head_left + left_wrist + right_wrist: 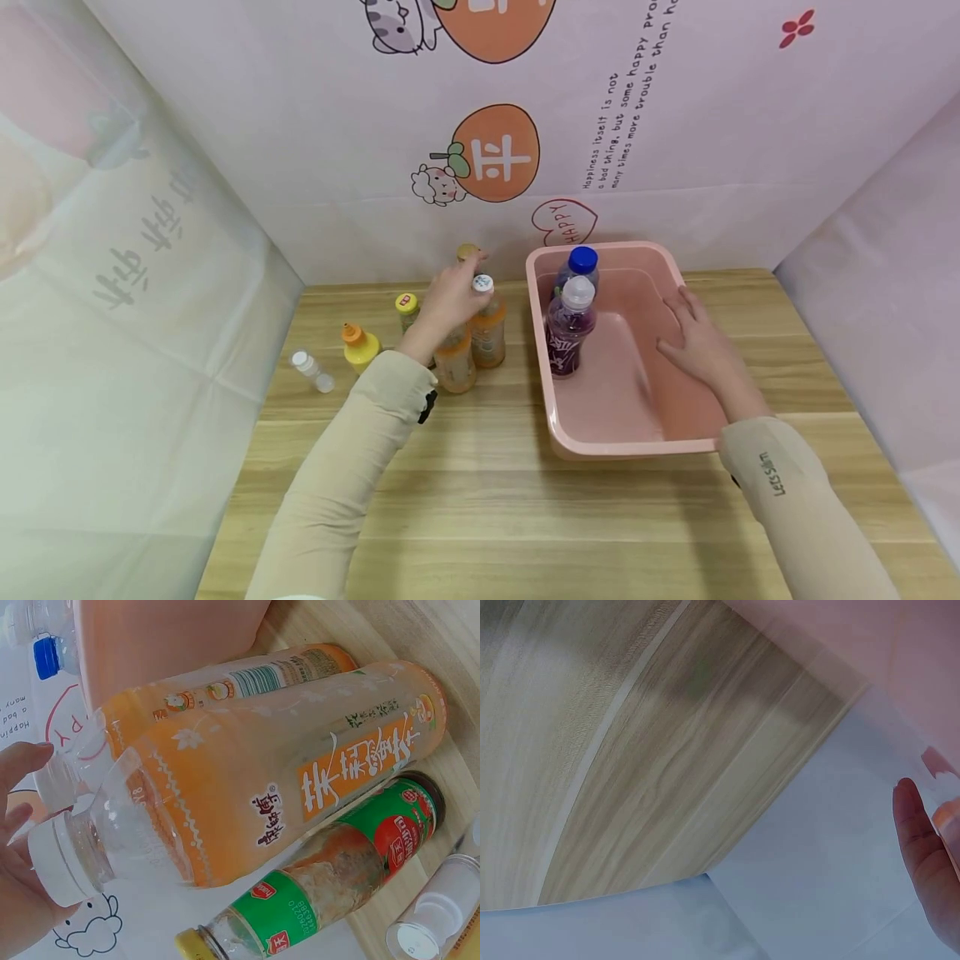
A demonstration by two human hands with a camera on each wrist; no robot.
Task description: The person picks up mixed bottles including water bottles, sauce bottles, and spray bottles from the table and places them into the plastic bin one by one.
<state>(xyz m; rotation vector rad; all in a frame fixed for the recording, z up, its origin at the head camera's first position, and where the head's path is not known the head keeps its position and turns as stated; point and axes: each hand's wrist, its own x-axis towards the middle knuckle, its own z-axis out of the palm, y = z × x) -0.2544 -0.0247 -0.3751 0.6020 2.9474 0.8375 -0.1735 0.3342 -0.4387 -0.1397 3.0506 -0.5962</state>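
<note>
My left hand (450, 296) reaches over two clear tea bottles with orange labels. A white cap (482, 283) on the right bottle shows between its spread index finger and thumb. In the left wrist view the nearer tea bottle (300, 780) stands in front of the other (247, 682), its white cap overlapping my palm. Beside them is a green-labelled bottle (330, 877) with a yellow cap. My right hand (697, 346) is at the right side of a pink basin (551, 400), fingers extended and thumb spread. The basin holds a purple drink bottle (570, 333) and a blue-capped bottle (582, 262).
To the left stand a yellow squeeze bottle (362, 348) with an orange nozzle and a small white-capped container (311, 367). Another yellowish cap (467, 250) shows behind my left fingers. Printed cloth (337, 167) closes off the back and sides of the wooden table (480, 500).
</note>
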